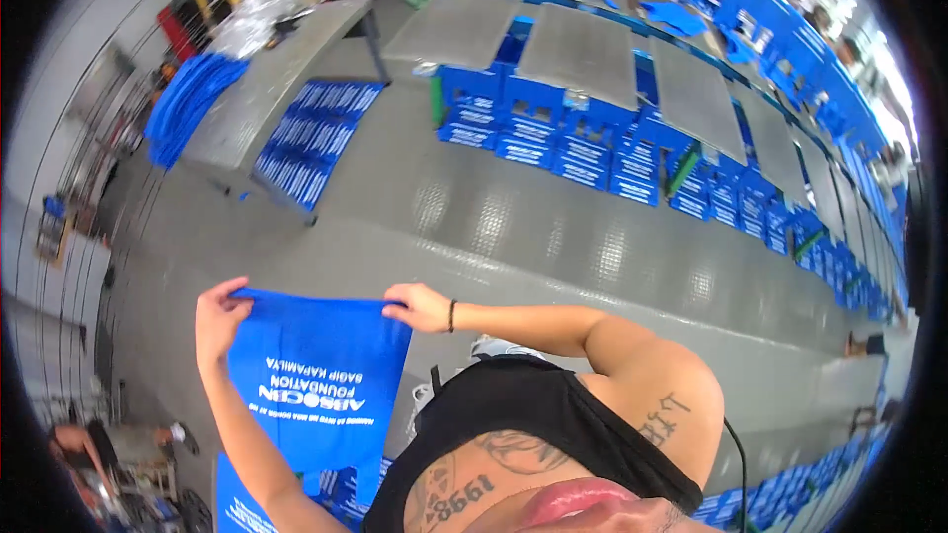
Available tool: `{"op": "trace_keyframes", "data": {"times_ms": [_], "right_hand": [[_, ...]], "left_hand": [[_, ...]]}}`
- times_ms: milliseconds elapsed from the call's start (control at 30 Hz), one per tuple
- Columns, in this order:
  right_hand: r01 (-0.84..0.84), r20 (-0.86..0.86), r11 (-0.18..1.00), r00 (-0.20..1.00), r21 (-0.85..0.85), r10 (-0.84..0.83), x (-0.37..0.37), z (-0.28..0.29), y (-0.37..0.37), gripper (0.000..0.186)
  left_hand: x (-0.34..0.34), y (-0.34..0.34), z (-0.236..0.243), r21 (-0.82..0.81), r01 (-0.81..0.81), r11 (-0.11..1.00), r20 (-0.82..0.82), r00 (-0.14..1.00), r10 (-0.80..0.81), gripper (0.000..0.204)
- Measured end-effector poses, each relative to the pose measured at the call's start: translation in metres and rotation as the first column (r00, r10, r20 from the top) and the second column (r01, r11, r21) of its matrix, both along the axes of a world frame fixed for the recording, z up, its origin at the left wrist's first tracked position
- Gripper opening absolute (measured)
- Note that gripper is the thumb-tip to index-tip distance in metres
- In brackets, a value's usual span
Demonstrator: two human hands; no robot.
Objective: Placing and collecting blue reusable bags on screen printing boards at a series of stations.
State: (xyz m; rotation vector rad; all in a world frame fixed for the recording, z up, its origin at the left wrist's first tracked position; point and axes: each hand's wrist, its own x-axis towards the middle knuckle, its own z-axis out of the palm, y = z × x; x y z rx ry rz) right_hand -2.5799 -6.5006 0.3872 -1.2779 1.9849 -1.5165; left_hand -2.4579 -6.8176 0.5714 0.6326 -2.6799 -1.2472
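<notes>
Head view: left grip [219,321] and right grip [420,306] pinched shut on top corners of blue printed bag [316,385]. Held out in front, top edge level, long axis hanging straight down, print inverted. Open grey floor [513,227] beyond; stacked blue bags [316,138] by long tabletop [267,79] well apart.

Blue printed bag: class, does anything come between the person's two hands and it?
No. The left hand and right hand both pinch the top edge of the blue printed bag directly; nothing visible lies between.
</notes>
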Motion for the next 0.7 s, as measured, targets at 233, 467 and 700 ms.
{"op": "trace_keyframes", "data": {"times_ms": [233, 467, 700], "right_hand": [[0.267, 0.082, 0.953, 0.956, 0.144, -0.281, -0.18, 0.034, 0.125, 0.03], [0.798, 0.1, 0.587, 0.579, 0.137, -0.809, -0.36, 0.062, 0.208, 0.023], [0.914, 0.431, 0.403, 0.381, -0.044, -0.818, -0.492, 0.109, 0.308, 0.019]], "left_hand": [[-0.288, 0.075, 0.007, -0.117, 0.278, 0.953, -0.12, 0.949, -0.292, 0.027], [-0.506, 0.156, 0.004, -0.006, 0.463, 0.886, -0.28, 0.85, -0.446, 0.019], [-0.694, 0.254, 0.033, 0.106, 0.673, 0.732, -0.4, 0.703, -0.588, 0.013]]}}
